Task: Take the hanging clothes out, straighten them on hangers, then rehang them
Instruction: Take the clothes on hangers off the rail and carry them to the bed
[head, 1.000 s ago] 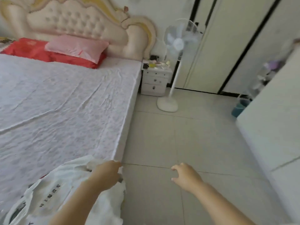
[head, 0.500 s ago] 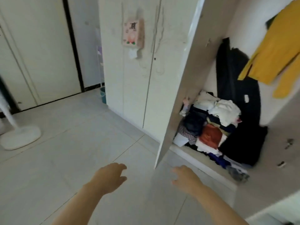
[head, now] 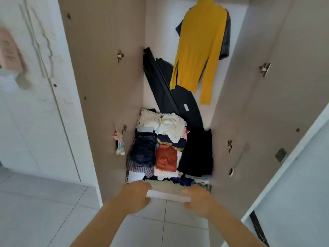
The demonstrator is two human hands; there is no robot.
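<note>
Colours around the yellow top (head: 199, 47)
A grey top (head: 225, 38) is seen behind it. Below it are piled white clothes (head: 169, 123), an orange shirt (head: 166, 158), dark blue jeans (head: 144, 150), a black cloth (head: 197, 154) and a pink-and-blue striped cloth (head: 138, 167). The wardrobe walls (head: 106, 77) beside it are coloured light brown.

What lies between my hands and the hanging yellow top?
Head view: a heap of clothes on the wardrobe bottom, then a black object leaning behind the yellow top.
</note>
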